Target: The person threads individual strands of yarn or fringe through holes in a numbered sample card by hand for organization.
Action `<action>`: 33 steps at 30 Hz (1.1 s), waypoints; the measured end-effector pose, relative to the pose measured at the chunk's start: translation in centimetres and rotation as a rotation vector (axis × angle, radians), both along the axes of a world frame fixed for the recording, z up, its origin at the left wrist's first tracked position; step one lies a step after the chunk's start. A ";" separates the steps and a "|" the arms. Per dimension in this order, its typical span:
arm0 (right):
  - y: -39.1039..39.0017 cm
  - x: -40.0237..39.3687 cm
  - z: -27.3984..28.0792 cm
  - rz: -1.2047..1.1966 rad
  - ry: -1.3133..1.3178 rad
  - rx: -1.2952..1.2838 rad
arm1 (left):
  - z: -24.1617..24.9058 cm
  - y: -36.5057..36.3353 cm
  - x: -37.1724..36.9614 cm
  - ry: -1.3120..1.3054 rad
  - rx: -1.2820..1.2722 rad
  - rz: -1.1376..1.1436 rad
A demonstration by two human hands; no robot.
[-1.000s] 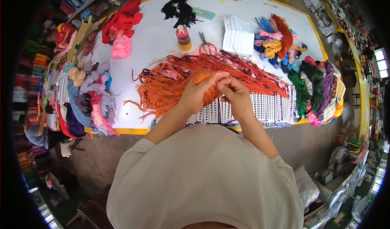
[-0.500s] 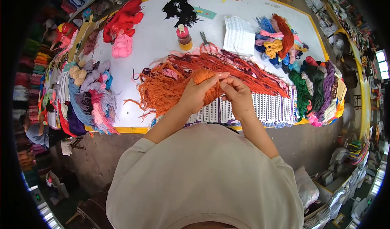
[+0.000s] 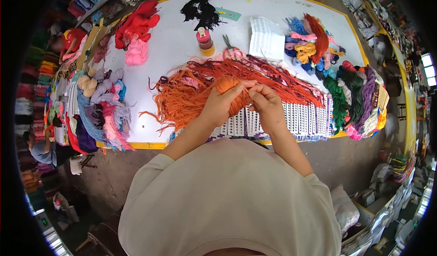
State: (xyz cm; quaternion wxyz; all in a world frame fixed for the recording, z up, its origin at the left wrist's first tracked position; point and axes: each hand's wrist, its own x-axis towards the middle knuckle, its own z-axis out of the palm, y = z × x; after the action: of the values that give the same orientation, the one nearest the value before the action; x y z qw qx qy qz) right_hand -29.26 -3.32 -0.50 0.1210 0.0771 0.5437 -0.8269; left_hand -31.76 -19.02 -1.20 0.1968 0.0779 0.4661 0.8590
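My left hand [image 3: 217, 105] is wrapped round a thick bundle of orange thread [image 3: 227, 84], thumb on top and pointing right. Close against the bundle's right edge, my right hand [image 3: 268, 106] is closed in a pinch on the orange thread, its fingertips meeting the left ones. Single strands between the fingertips are too fine to make out. Under and left of the hands spreads a loose heap of orange thread [image 3: 180, 103], with red-orange and pink strands [image 3: 273, 76] running to the right. Below these lies a row of white cards with dark holes [image 3: 300, 122], partly covered by my hands and the thread.
On the white table [image 3: 173, 37] stand a pink-capped bottle [image 3: 205, 41] and scissors [image 3: 227, 41]. Nearby lie black thread [image 3: 200, 10], a paper sheet [image 3: 266, 40] and red skeins [image 3: 136, 24]. Coloured skeins flank both sides. Two people are at the left, one in a red top [image 3: 73, 37].
My right hand has shifted very slightly at the bundle's edge. The left hand keeps its hold on the orange thread. At the left, the person in red has moved a little.
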 end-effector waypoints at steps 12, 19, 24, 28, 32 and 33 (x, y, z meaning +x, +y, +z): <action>0.5 -0.5 0.4 0.008 -0.083 -0.299 | 0.1 0.4 -0.3 -0.130 0.106 0.046; 0.3 -0.5 0.5 0.014 -0.072 -0.072 | 0.1 0.6 -0.3 -0.163 0.151 0.090; -0.1 -0.6 0.5 0.016 -0.055 0.038 | -0.9 0.6 -0.3 -0.036 0.047 0.064; 0.1 -0.6 0.0 0.003 -0.074 -0.031 | -1.0 0.5 -0.3 -0.055 0.077 0.081; 0.0 -0.7 -0.1 0.003 -0.071 -0.082 | -0.8 0.6 -0.3 -0.069 0.116 0.080; 0.0 -0.7 -0.2 0.004 -0.062 -0.073 | -0.8 0.6 -0.3 -0.040 0.056 0.090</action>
State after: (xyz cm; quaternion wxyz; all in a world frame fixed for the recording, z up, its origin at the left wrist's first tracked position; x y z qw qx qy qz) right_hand -29.93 -3.32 -0.68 0.1420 0.0969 0.5094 -0.8432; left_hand -32.06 -18.39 -1.95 0.1653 0.0452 0.4406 0.8812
